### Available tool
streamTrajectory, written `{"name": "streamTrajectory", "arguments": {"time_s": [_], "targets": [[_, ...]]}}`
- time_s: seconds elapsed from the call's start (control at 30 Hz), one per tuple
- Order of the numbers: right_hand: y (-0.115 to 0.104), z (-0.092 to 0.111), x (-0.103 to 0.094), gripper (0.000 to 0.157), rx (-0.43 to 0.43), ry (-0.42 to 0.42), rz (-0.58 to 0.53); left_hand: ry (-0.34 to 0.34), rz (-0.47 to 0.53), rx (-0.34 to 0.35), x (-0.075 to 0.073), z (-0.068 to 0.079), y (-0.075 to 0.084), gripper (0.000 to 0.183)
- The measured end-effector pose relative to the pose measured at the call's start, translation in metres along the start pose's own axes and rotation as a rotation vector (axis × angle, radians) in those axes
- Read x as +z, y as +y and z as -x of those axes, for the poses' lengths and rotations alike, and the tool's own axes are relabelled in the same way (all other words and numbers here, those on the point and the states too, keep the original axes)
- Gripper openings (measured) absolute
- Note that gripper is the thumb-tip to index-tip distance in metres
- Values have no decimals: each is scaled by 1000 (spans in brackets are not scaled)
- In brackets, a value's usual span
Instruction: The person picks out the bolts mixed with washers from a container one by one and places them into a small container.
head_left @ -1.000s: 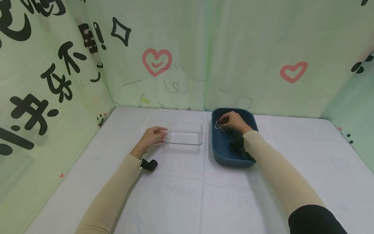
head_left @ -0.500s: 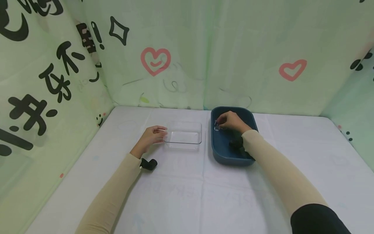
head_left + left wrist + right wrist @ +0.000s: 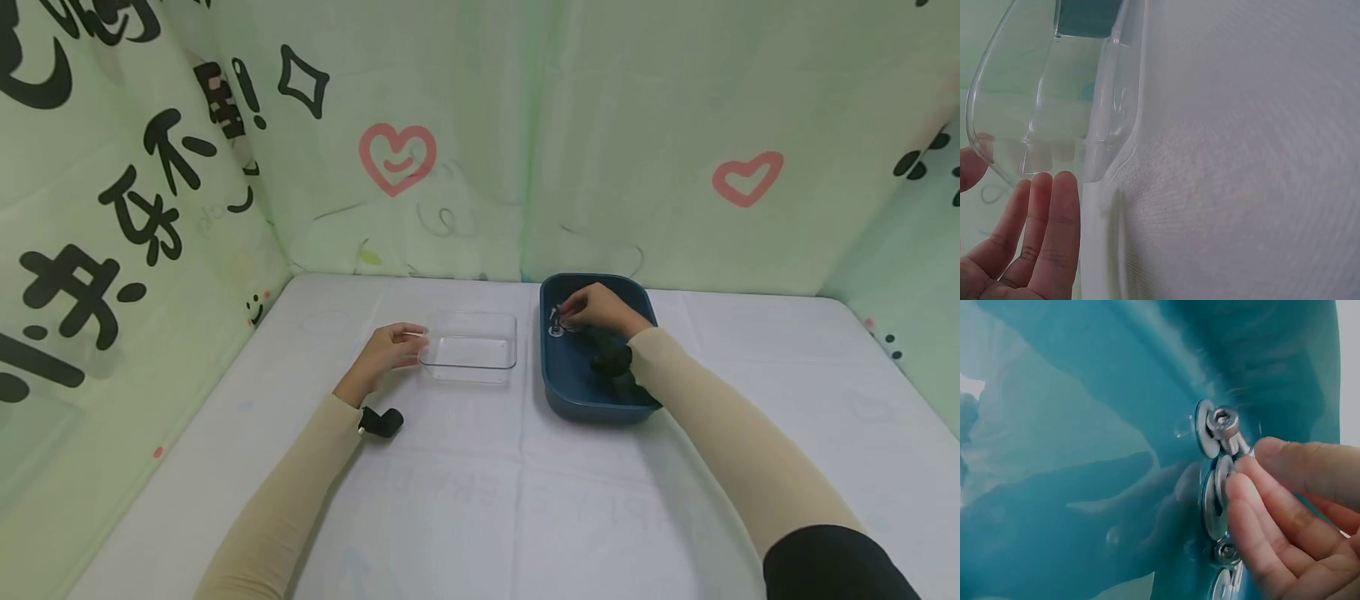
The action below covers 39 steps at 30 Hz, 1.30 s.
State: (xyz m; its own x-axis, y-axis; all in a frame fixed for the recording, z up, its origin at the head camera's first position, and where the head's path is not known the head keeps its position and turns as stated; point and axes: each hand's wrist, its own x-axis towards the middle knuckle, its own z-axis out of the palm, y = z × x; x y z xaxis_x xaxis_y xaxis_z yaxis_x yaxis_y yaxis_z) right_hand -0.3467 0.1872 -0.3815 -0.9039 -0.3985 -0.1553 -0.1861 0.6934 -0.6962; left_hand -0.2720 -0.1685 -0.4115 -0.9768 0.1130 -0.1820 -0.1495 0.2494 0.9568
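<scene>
My right hand (image 3: 600,308) reaches into the far end of a dark blue tub (image 3: 573,392). In the right wrist view its thumb and forefinger (image 3: 1269,449) pinch the threaded end of a socket-head bolt (image 3: 1224,422). Flat metal washers (image 3: 1213,503) lie on the tub floor beside and under the fingers, with another bolt (image 3: 1227,551) below them. My left hand (image 3: 386,358) is at the left end of a clear plastic box (image 3: 472,367). Its straight fingers (image 3: 1063,206) meet the box's end wall, and the thumb is at the rim.
Box and tub stand side by side on a white-covered table (image 3: 450,500), a narrow gap between them. A green printed curtain (image 3: 465,167) rises just behind the tub and along both sides. Dark wrist cameras (image 3: 382,422) sit on both wrists.
My right hand shifts slightly within the tub, and the bolt by its fingertips now shows more clearly. My left hand and the clear box stay in place.
</scene>
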Motion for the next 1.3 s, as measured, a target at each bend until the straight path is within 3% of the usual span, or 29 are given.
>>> {"name": "streamTrajectory", "arguments": {"time_s": [0.17,0.43,0.53,0.9,1.3], "targets": [[-2,1,-1,32,35,-66,-67,-2,6,3,0,0,-1,38],[3,0,-2,30,-4,-97,-160,-2,4,6,0,2,0,38],[3,-4,2,31,41,-92,-144,0,11,6,0,2,0,38],[-5,-3,7,31,55,-89,-141,-2,16,7,0,1,1,38],[-8,-5,0,26,90,-149,-20,2,11,10,-1,1,0,39]]}}
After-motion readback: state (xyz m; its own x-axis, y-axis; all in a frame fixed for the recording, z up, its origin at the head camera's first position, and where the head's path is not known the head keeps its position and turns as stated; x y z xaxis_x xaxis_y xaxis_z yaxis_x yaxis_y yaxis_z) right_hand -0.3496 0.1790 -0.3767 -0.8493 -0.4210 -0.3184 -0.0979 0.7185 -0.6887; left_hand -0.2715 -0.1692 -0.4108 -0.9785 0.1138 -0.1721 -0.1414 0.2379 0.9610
